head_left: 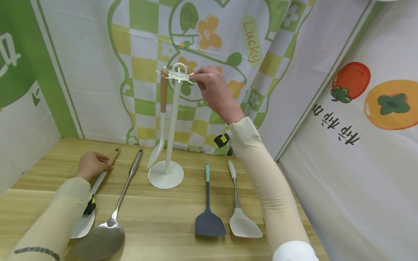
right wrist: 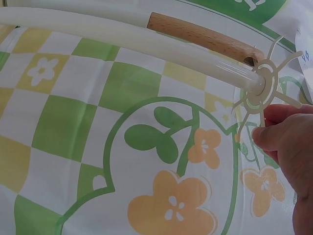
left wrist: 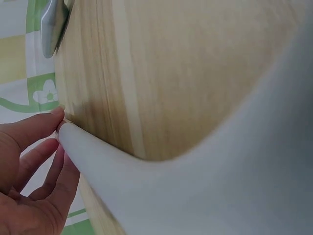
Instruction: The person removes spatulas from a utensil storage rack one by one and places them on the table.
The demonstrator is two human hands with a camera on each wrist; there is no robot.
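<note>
My left hand [head_left: 92,166] pinches a white utensil with a wooden handle [head_left: 113,156] at the left of the table, thumb and fingers where shaft and handle meet. Its white head [head_left: 84,225] is partly covered by my forearm and a steel ladle. In the left wrist view the white shaft [left wrist: 112,156] runs from my fingertips toward the camera. My right hand [head_left: 210,85] pinches a hook at the top of a white utensil stand [head_left: 173,119]. From another hook hangs a white turner with a wooden handle [head_left: 164,90], seen also as a wooden handle [right wrist: 205,36] in the right wrist view.
A large steel ladle [head_left: 101,241] lies right of the left-hand utensil. Right of the stand's round base [head_left: 166,177] lie a dark grey turner [head_left: 209,223] with a mint handle and a pale grey turner [head_left: 243,224]. A patterned curtain [head_left: 143,69] hangs behind the table.
</note>
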